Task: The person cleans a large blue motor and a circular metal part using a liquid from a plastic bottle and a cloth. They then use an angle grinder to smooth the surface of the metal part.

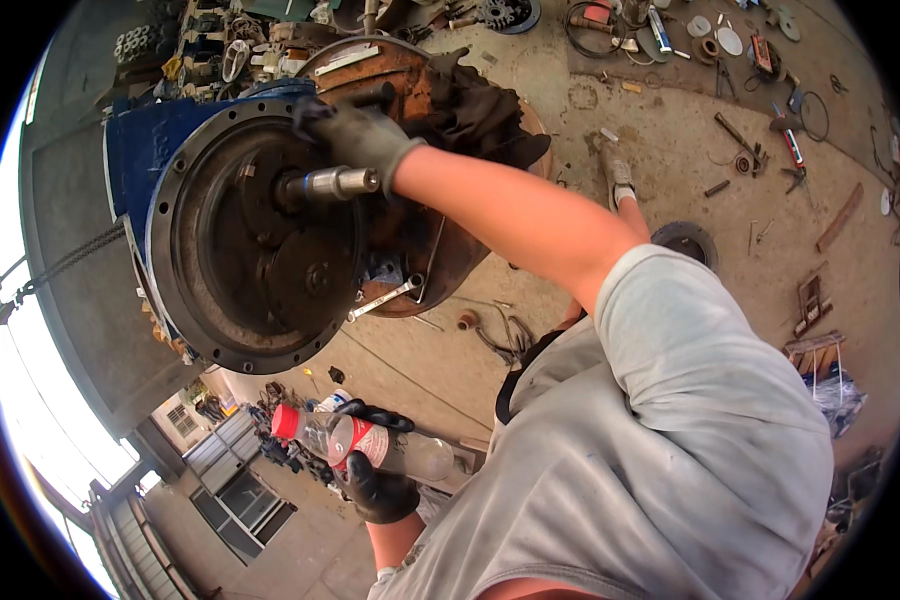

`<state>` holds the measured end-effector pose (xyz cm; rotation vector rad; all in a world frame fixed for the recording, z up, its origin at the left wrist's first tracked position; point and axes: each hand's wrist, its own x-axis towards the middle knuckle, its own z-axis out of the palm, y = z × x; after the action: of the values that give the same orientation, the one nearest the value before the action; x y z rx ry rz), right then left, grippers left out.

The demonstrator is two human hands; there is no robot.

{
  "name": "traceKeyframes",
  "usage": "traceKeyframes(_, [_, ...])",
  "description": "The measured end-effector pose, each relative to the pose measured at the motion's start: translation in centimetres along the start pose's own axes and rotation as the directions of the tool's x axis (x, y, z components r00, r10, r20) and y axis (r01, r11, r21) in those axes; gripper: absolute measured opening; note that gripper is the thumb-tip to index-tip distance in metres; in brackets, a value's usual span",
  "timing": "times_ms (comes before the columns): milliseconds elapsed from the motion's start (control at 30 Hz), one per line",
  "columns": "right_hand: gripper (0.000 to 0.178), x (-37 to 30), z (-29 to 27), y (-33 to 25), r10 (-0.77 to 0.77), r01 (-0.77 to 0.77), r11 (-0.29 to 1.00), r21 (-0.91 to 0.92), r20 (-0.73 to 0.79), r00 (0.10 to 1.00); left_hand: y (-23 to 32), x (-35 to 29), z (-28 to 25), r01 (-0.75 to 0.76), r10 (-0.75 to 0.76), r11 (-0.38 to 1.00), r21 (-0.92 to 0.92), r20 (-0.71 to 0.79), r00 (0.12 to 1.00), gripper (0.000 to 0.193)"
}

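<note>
Left hand (375, 480) grasps a clear plastic bottle (370, 445); right hand (360, 135) grips the flywheel housing (185, 190) rim near the steel shaft (335, 183), best held steady, bottle capped.

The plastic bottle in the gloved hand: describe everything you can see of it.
The plastic bottle is clear and lies roughly level, with a red cap at its left end and a red and white label round its middle. It looks nearly empty. The left hand, in a black glove, wraps it from behind and below. It is held in the air below the round machine housing.

Wrench (385, 298), dark rag (480, 110) and scattered tools (770, 100) on the concrete floor (670, 170).
</note>
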<state>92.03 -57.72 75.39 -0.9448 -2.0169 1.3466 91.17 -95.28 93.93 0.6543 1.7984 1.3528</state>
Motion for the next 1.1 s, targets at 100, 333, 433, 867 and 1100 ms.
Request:
traceKeyframes(100, [0.052,-1.4,1.0,0.2,-0.017,0.017,1.0,-0.004,-0.117,0.993,0.5,-0.2,0.4,0.025,-0.026,0.999,0.025,0.032,0.999,0.077])
traceKeyframes(333, [0.055,-0.7,-1.2,0.5,0.062,-0.054,0.995,-0.089,0.089,0.994,-0.4,0.8,1.1,0.075,-0.072,0.996,-0.056,0.058,0.996,0.077])
traceKeyframes(433, [0.06,-6.1,1.5,1.0,0.189,-0.143,0.977,-0.161,0.322,0.928,0.0,1.1,1.6,0.092,-0.091,0.996,-0.003,0.088,0.992,0.076])
traceKeyframes(867, [0.049,-6.0,9.0,0.6,0.384,-0.391,0.845,0.366,0.096,0.919,-1.3,1.3,2.1,0.158,-0.155,0.985,0.071,-0.049,0.987,0.072])
traceKeyframes(1100, [0.058,-4.2,5.1,0.4,0.288,-0.309,0.936,0.169,0.137,0.948,-0.5,1.7,2.1,0.165,-0.163,0.977,0.133,-0.03,0.986,0.076])
